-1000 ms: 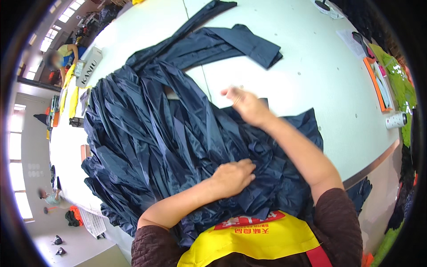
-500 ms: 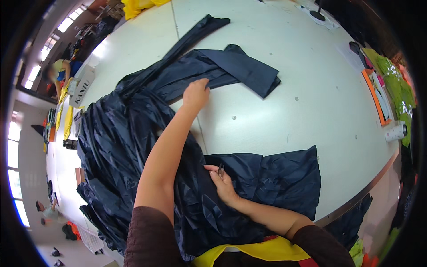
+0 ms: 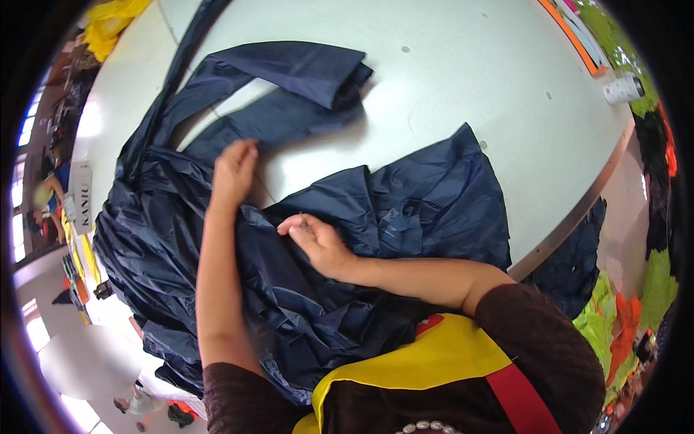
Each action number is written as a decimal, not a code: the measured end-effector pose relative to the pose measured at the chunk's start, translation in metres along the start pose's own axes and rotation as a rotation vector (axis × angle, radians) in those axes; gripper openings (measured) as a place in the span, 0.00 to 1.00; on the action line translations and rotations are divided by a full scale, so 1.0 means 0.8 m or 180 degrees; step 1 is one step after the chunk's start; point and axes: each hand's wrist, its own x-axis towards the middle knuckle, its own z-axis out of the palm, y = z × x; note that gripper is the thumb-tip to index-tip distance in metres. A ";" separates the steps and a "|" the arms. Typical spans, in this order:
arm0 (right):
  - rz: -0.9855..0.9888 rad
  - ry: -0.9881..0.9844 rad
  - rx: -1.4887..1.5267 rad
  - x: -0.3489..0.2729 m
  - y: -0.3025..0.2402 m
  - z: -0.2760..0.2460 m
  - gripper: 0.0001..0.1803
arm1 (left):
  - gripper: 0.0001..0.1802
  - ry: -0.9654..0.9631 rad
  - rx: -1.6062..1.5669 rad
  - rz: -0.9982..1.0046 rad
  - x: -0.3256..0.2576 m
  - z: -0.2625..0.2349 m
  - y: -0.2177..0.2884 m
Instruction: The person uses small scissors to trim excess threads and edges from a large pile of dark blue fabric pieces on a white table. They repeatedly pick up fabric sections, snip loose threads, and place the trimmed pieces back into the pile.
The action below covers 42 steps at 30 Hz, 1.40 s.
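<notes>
A large navy garment point(image 3: 166, 210) of thin shiny cloth lies bunched in front of me, piled up to my body. One folded sleeve-like length point(image 3: 289, 65) curves over the table on the far side, and a broad panel point(image 3: 441, 195) spreads to the right. My left hand point(image 3: 235, 173) is closed, fingertips pinched at the cloth's edge near that curved length; motion blurs them a little. Nearer me, my right hand point(image 3: 318, 246) is curled over the garment, thumb and forefinger together. Small dark thread snips point(image 3: 304, 226) show in it, mostly hidden by the fingers.
The white table point(image 3: 448, 79) ends in a curved edge at right. A white cylinder point(image 3: 623, 90) and an orange-edged tray point(image 3: 571, 36) stand near it. A lettered box point(image 3: 82, 195) and yellow cloth point(image 3: 112, 25) are at left. Another person point(image 3: 54, 192) is at far left.
The view has turned, shifting the scene. My left hand has drawn back nearer me, and the far folded length now bows open with a gap. The right hand stays over the garment.
</notes>
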 end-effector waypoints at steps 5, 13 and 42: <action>-0.0751 0.0278 -0.1309 0.045 -0.047 -0.033 0.11 | 0.08 -0.0118 0.0255 0.0468 -0.058 -0.002 0.016; -0.0995 0.1676 -0.3786 0.092 -0.131 -0.133 0.13 | 0.11 -0.0010 0.0874 0.0799 -0.075 0.013 0.018; 0.0689 -0.0461 -0.0914 0.005 -0.229 0.025 0.12 | 0.21 0.2546 -0.1058 0.0502 -0.149 0.021 0.213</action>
